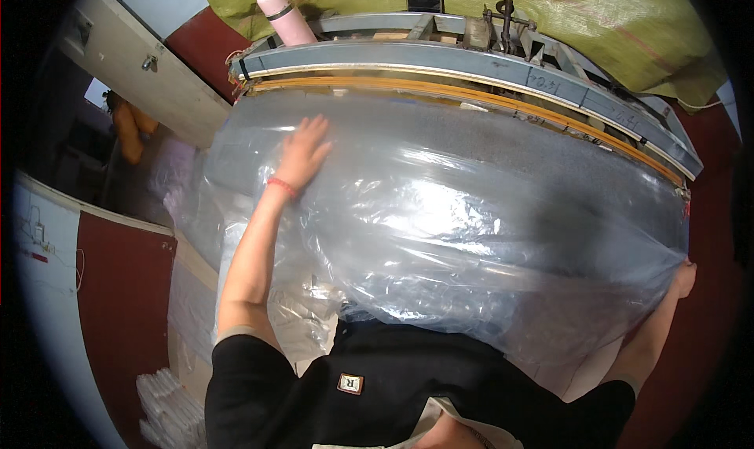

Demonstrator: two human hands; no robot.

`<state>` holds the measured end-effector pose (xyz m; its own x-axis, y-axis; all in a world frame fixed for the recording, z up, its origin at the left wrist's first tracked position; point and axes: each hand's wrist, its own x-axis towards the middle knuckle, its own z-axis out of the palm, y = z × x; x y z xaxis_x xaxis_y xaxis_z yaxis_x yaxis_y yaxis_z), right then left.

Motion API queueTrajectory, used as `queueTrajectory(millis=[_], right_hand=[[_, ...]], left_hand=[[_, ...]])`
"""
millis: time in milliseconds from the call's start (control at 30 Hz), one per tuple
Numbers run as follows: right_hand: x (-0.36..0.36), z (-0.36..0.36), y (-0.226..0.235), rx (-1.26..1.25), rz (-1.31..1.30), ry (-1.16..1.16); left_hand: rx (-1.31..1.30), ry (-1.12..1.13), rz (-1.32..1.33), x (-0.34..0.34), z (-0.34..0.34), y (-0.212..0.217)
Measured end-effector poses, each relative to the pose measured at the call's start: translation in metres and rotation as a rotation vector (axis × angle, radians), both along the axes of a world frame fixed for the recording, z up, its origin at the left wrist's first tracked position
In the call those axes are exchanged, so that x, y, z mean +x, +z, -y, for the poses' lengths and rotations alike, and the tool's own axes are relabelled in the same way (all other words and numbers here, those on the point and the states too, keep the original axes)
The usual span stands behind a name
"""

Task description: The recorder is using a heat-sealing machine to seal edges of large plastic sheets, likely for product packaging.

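A wide sheet of clear plastic film [377, 205] spreads over a dark flat work surface in front of me, wrinkled and shiny in the middle. Its near part hangs down against my body. My left hand [305, 150] lies flat on the film toward the far left, fingers spread, a red band round the wrist. Out at the right edge, my right hand [686, 279] is closed on the film's corner and pulls it taut into creases. Part of the right fingers is hidden behind the hand.
A long metal bar [440, 60] with orange strips [393, 84] runs along the far edge. Behind it are a pink roll [287, 17], a dark clamp [506, 25] and yellow-green sheeting [613, 17]. A door [133, 64] stands at the left; stacked clear plastic [169, 410] lies lower left.
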<state>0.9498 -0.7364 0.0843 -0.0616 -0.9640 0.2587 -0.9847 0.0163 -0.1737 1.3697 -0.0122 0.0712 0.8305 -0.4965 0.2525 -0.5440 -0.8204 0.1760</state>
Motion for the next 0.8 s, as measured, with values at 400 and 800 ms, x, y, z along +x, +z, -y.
queueTrajectory(millis=[400,800], right_hand=[[-0.011,0.019,-0.013,-0.020,-0.012,0.026],[-0.073,0.083,-0.043,-0.085,0.511,0.186]], left_hand=[[-0.094,-0.341,0.233,-0.041,0.030,0.023],[-0.210,0.064,0.110,-0.022,0.070,0.019]])
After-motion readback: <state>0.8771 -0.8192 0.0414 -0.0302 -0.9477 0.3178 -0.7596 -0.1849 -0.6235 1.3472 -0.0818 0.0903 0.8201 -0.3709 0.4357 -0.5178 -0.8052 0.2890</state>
